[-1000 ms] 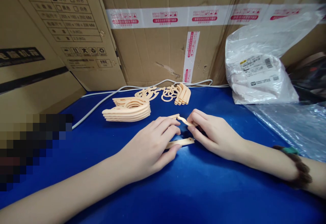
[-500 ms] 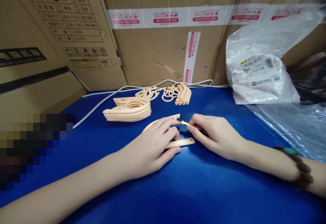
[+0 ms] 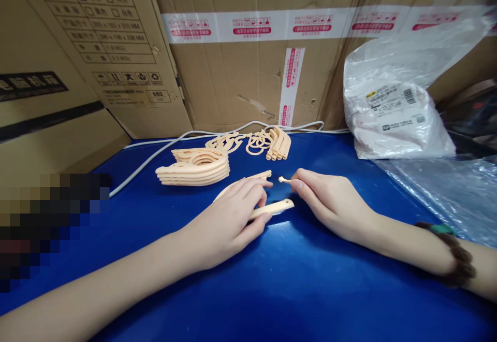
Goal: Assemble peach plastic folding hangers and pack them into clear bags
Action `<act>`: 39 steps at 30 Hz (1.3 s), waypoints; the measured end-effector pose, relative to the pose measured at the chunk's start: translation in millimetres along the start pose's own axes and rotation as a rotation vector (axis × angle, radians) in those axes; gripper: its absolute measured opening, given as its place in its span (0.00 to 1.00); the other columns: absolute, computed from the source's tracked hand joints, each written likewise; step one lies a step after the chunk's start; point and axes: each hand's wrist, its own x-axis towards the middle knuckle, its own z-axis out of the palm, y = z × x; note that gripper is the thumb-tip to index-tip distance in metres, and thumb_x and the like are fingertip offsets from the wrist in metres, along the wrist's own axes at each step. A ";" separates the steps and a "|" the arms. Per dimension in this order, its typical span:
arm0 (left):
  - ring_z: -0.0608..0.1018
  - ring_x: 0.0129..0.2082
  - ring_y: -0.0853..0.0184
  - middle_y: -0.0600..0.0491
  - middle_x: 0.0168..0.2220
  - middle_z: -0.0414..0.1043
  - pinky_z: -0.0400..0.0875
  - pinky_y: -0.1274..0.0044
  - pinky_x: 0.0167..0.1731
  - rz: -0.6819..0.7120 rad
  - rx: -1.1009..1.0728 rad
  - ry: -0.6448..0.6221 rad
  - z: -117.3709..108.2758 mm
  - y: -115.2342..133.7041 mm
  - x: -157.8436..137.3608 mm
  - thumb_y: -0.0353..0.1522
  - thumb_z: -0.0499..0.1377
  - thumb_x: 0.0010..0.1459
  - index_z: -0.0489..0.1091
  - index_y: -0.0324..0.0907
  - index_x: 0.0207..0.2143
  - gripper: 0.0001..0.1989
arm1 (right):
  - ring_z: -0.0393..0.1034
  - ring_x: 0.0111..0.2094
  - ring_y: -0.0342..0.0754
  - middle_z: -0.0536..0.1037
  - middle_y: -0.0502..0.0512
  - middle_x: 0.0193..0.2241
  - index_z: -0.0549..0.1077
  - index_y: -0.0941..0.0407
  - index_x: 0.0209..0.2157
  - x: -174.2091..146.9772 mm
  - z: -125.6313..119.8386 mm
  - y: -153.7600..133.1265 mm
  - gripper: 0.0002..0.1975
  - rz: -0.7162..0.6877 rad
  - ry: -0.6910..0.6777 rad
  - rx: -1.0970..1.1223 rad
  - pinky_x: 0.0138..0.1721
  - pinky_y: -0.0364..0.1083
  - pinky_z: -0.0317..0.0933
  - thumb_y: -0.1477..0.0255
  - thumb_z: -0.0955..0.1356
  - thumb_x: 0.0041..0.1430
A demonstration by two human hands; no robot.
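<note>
The hands (image 3: 332,199) hide parts of the beige pieces (image 3: 275,208) they hold.

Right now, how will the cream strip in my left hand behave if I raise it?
The cream strip is probably stiff: its end juts beyond the left hand without sagging. It looks thin, so likely light. Its smooth surface may be slippery.

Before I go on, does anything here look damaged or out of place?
Yes: on the cardboard behind the blue table, a pale, torn-looking streak left of the vertical tape strip breaks the mostly smooth brown surface. Around the left hand and right hand, I see nothing spilled or broken.
</note>
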 end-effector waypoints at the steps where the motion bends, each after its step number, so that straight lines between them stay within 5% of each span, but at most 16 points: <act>1: 0.65 0.58 0.58 0.46 0.49 0.67 0.64 0.65 0.51 -0.019 -0.024 0.014 -0.5 -0.2 0.1 0.33 0.47 0.68 0.57 0.44 0.35 0.06 | 0.66 0.24 0.44 0.71 0.49 0.24 0.64 0.54 0.30 -0.2 0.0 0.4 0.18 0.007 -0.004 0.012 0.28 0.43 0.53 0.65 0.53 0.71; 20: 0.65 0.58 0.60 0.47 0.51 0.65 0.62 0.69 0.51 -0.074 -0.130 0.098 -2.5 -0.9 1.0 0.35 0.46 0.69 0.57 0.44 0.37 0.06 | 0.67 0.22 0.43 0.72 0.49 0.22 0.71 0.57 0.39 -1.4 -2.7 0.9 0.21 -0.034 -0.053 0.120 0.26 0.43 0.54 0.62 0.53 0.71; 31: 0.60 0.62 0.63 0.49 0.54 0.63 0.55 0.70 0.61 -0.024 -0.146 0.021 -5.6 -3.1 0.3 0.34 0.44 0.71 0.66 0.44 0.44 0.12 | 0.72 0.30 0.41 0.79 0.49 0.32 0.75 0.56 0.38 0.6 -4.8 2.4 0.15 -0.132 -0.086 0.255 0.32 0.40 0.59 0.65 0.60 0.70; 39: 0.61 0.62 0.62 0.49 0.57 0.63 0.55 0.67 0.62 -0.005 -0.088 0.002 -5.3 -3.8 -1.5 0.33 0.44 0.71 0.67 0.44 0.48 0.13 | 0.75 0.34 0.45 0.81 0.54 0.37 0.75 0.57 0.45 -2.0 -2.0 9.1 0.16 -0.218 -0.038 0.137 0.33 0.41 0.63 0.67 0.59 0.70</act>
